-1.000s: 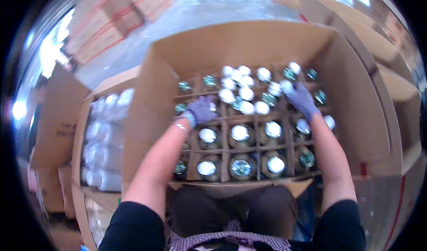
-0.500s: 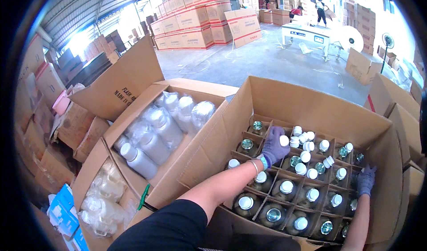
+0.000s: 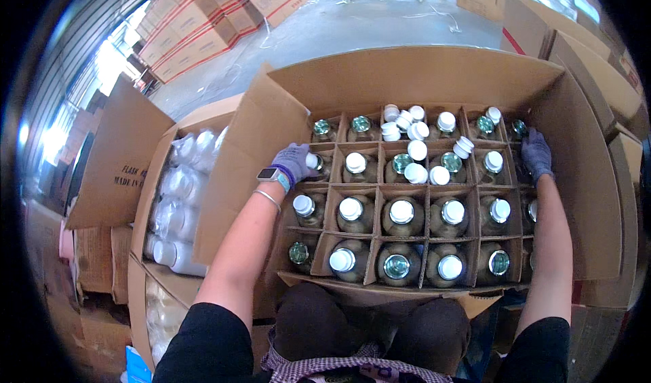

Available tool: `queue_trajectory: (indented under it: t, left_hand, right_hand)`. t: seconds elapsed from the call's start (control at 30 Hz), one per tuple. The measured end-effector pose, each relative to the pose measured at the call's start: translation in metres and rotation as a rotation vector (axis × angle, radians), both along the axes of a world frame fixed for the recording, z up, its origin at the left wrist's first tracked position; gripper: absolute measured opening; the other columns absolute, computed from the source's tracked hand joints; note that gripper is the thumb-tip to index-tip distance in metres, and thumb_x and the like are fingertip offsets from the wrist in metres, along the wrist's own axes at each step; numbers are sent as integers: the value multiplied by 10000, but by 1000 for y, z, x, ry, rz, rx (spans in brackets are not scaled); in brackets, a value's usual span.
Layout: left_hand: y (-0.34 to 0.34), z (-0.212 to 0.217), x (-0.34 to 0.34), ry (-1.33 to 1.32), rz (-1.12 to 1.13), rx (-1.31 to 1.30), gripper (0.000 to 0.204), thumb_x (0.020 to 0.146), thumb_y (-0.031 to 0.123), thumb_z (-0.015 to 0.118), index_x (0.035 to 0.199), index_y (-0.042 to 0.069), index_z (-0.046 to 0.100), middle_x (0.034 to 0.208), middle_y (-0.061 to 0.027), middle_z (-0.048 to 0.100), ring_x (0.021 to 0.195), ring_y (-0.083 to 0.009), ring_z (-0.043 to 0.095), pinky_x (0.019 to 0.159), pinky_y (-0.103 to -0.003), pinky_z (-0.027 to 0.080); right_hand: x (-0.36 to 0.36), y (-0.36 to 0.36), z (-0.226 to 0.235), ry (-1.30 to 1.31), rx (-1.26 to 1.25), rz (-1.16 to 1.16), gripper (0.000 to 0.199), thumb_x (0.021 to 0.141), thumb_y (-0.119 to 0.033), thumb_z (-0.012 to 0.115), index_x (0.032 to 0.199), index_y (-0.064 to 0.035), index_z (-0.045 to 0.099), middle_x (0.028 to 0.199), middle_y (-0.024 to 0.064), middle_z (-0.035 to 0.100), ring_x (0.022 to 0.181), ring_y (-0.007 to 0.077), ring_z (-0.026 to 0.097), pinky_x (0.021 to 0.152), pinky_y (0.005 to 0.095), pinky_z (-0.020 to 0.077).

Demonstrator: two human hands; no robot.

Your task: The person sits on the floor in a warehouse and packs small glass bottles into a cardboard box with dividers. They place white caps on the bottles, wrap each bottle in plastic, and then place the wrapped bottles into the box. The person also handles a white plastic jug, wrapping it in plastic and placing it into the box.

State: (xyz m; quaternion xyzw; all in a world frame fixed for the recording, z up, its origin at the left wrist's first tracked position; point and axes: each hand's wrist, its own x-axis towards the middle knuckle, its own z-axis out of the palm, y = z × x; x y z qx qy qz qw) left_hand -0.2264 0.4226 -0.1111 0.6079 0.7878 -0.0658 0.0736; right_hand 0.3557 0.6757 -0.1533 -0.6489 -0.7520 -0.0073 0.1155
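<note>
While dividers (image 3: 427, 239) separate bottles (image 3: 401, 223), loose caps (image 3: 416, 174) clutter some.

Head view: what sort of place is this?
Probably a warehouse or packing floor: stacked red-striped cartons on a bare grey floor, a divided cardboard box full of clear bottles, and plastic-wrapped white containers boxed alongside.

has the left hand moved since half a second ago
Yes. Judged against the box, the left hand has shifted left, away from the loose caps and nearer the box's left side.
</note>
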Motion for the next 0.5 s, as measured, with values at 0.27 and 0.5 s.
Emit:
queue_trajectory:
  t: [0.27, 0.5]
  left_hand:
    - [15, -19, 14, -45, -3, -46, 782, 774, 441, 776, 1374, 56, 453, 1351, -291, 473, 1223, -477, 533, 1031, -509, 456]
    - [20, -44, 4, -61, -64, -89, 775, 786, 287, 703, 1441, 40, 370, 1410, -351, 419, 1298, -506, 468, 1094, -525, 415]
  right_hand:
    - [8, -56, 1, 89, 101, 31, 338, 972, -198, 503, 1264, -30, 532, 1342, 264, 508, 1195, 440, 544, 1015, 489, 462]
    - [-2, -74, 11, 69, -56, 105, 591, 994, -383, 511, 1490, -94, 375, 1539, 272, 320, 1399, 439, 379, 1149, 462, 359]
